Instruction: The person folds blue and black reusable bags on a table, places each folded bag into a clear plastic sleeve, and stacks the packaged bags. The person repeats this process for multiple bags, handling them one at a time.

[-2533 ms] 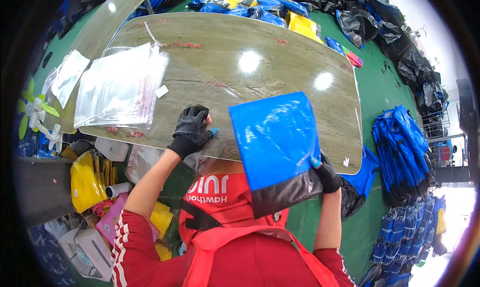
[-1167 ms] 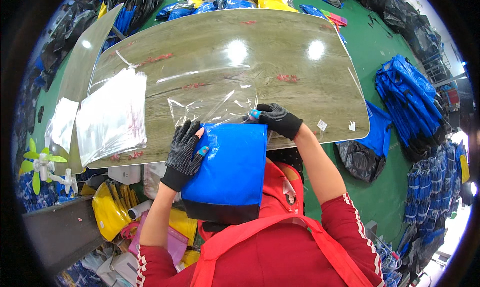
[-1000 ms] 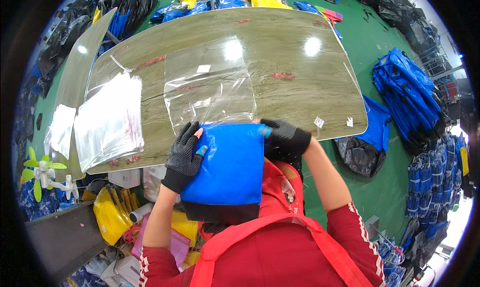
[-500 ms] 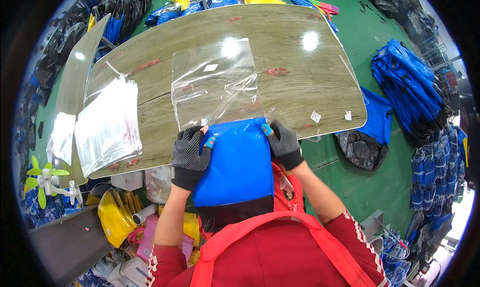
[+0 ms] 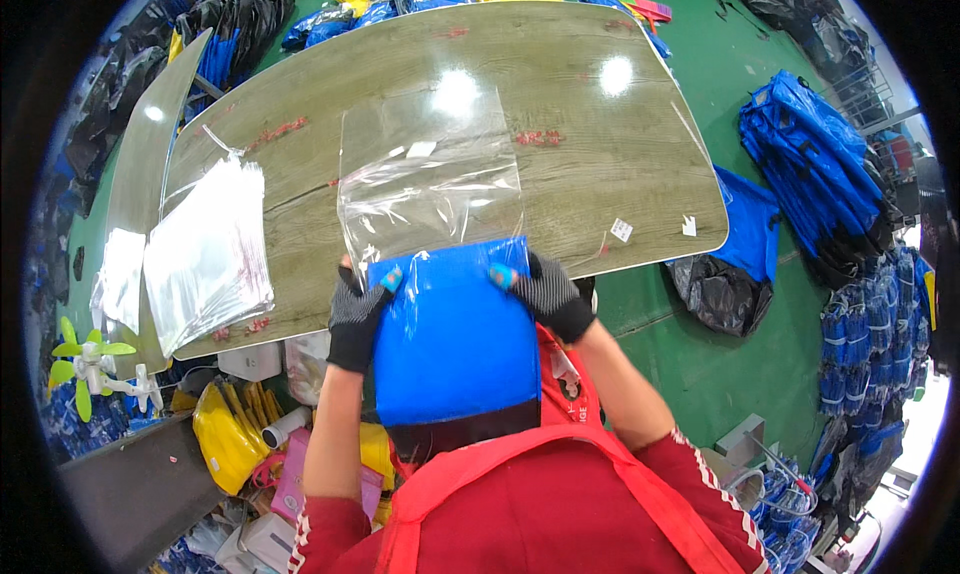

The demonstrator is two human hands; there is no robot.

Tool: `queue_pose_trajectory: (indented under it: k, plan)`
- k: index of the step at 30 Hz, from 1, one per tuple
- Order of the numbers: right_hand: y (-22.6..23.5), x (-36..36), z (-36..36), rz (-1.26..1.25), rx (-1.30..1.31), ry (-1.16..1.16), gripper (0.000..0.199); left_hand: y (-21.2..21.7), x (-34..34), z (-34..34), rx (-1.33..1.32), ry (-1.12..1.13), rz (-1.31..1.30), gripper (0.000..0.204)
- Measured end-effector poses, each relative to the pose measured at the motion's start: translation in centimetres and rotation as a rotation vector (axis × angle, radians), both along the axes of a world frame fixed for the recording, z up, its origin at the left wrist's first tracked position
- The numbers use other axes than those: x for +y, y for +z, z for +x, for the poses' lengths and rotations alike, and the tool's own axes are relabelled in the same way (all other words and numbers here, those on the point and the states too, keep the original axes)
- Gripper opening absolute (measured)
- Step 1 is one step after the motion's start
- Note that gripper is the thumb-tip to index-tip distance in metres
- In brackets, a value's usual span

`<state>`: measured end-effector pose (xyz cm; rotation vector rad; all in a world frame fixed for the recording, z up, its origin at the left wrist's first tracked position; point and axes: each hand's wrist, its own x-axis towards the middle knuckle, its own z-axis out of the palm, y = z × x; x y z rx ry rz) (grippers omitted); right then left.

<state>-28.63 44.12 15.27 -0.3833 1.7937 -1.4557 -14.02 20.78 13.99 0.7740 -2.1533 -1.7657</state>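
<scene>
A folded blue bag-like piece with a black lower band (image 5: 455, 344) lies between my hands, over the table's near edge and against my front. My left hand (image 5: 358, 319), in a black dotted glove with bare fingertips, is closed on its upper left edge, thumb on top. My right hand (image 5: 552, 296), gloved alike, grips the upper right edge the same way. Beyond it, a clear plastic bag (image 5: 430, 189) lies flat on the table, creased near its close end. That end meets the blue piece's top edge; how far the two overlap I cannot tell. Most fingers are hidden underneath.
The wood-patterned table (image 5: 600, 154) carries a stack of clear bags (image 5: 210, 249) at left and small white labels (image 5: 621, 230) at right. A small green fan (image 5: 90, 359) stands by the left corner. Blue bundles (image 5: 810, 174) lie on the green floor; yellow pieces (image 5: 225, 439) sit below left.
Both hands have shifted their hold on the blue piece, my right thumb moving inward to the left. The clear bag's close end has become more wrinkled. The view has shifted slightly.
</scene>
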Motion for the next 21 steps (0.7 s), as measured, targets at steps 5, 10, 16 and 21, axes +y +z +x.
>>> queue_pose_trajectory:
  k: [5, 10, 16, 21]
  plan:
    - [-1.3, 5.2, 7.7, -0.173, -0.187, 0.015, 0.074, 2.2, 4.0, 5.1, -0.164, -0.15, 0.64, 0.076]
    - [-3.9, 8.2, 8.0, -0.09, -0.148, -0.183, 0.057, -0.8, 4.9, 5.9, -0.267, -0.143, 0.881, 0.07]
    - [-2.6, 10.4, 2.4, 0.217, -0.087, 0.365, 0.054, -0.2, 2.9, 3.7, -0.212, -0.256, 0.946, 0.063]
    - [-2.2, 8.1, 3.2, -0.076, 0.047, -0.072, 0.048, 3.5, 4.2, 3.5, -0.354, -0.352, 0.605, 0.074]
